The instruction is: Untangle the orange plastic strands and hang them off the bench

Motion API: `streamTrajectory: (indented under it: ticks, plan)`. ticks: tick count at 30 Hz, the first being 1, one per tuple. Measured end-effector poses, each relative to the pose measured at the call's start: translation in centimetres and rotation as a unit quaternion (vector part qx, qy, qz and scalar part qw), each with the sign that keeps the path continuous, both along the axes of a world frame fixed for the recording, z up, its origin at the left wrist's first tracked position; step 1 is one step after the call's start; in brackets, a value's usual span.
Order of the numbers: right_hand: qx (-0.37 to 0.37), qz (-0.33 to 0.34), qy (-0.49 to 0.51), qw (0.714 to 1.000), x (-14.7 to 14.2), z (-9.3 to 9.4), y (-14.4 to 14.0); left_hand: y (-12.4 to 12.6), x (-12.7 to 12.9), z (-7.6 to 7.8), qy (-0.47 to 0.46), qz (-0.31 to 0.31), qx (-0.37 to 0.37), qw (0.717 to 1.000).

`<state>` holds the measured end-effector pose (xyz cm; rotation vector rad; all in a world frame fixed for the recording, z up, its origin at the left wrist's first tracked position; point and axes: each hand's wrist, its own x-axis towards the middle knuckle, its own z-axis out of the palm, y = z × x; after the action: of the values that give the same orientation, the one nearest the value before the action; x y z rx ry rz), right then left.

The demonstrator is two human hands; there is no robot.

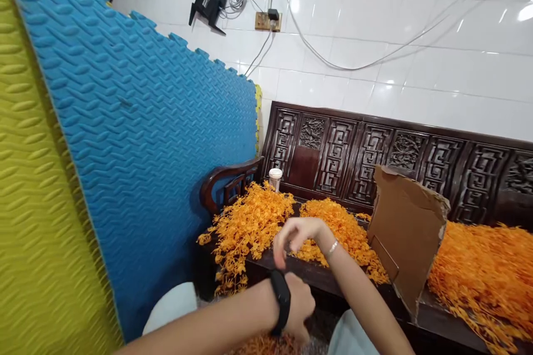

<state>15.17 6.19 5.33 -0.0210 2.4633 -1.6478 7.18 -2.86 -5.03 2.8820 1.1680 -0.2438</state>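
My right hand [296, 238] hangs blurred above the front edge of a dark carved wooden bench [375, 150], fingers loosely curled downward, a silver bracelet on the wrist. It is just in front of heaps of orange plastic flower sprigs [250, 222]. My left hand [300, 306], with a black band on the wrist, is lower, near my lap, over more orange sprigs [266, 345] at the bottom edge. Its fingers are hidden, so what it holds cannot be seen.
A blue foam mat [137, 138] and a yellow one [29, 205] lean at the left. A torn cardboard sheet [406, 227] stands on the bench beside another orange heap [483, 272]. A small white-capped jar [275, 178] sits at the bench's back.
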Motion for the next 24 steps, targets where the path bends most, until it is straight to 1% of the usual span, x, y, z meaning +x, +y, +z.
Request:
streamTrajectory:
  ticks: [1, 2, 3, 4, 5, 7, 9, 11, 13, 16, 18, 21, 24]
  plan:
    - [0.013, -0.103, 0.026, 0.994, -1.5, -0.8, 1.7, 1.0, 0.0, 1.0, 0.034, 0.006, -0.019, 0.999]
    - [0.032, -0.205, 0.048, 0.977, -3.0, -1.8, 3.2, 2.0, -0.4, 1.7, 0.072, 0.036, -0.034, 0.996]
    - [0.061, -0.290, 0.058, 0.953, -4.4, -2.9, 4.5, 3.0, -1.0, 2.1, 0.079, 0.068, -0.029, 0.994]
    - [0.094, -0.348, 0.056, 0.931, -5.9, -4.0, 5.7, 3.9, -1.9, 2.1, 0.084, 0.092, -0.022, 0.992]
    - [0.123, -0.382, 0.042, 0.915, -7.3, -5.1, 6.7, 4.8, -2.9, 1.8, 0.086, 0.118, -0.011, 0.989]
    - [0.181, -0.410, 0.041, 0.893, -10.1, -6.8, 8.4, 6.4, -5.4, 0.7, 0.089, 0.164, 0.011, 0.982]
    - [0.231, -0.436, 0.049, 0.868, -12.5, -7.9, 9.6, 7.7, -7.9, -0.3, 0.087, 0.202, 0.023, 0.975]
    - [0.251, -0.466, 0.049, 0.847, -14.3, -8.5, 10.6, 8.6, -9.9, -0.6, 0.069, 0.234, 0.045, 0.969]
    - [0.242, -0.479, 0.040, 0.843, -15.6, -8.8, 11.3, 9.4, -11.1, -0.4, 0.045, 0.265, 0.065, 0.961]
    - [0.214, -0.483, 0.027, 0.848, -16.6, -8.8, 12.2, 10.3, -11.9, 0.3, 0.012, 0.319, 0.082, 0.944]
    - [0.197, -0.495, 0.029, 0.846, -16.7, -8.5, 12.5, 10.8, -12.0, 0.4, -0.010, 0.361, 0.081, 0.929]
    - [0.177, -0.525, 0.062, 0.830, -16.4, -7.6, 12.9, 11.6, -12.4, 0.1, -0.045, 0.410, 0.063, 0.909]
    - [0.150, -0.558, 0.107, 0.809, -15.7, -6.2, 13.3, 12.7, -13.2, -0.3, -0.087, 0.443, 0.047, 0.891]
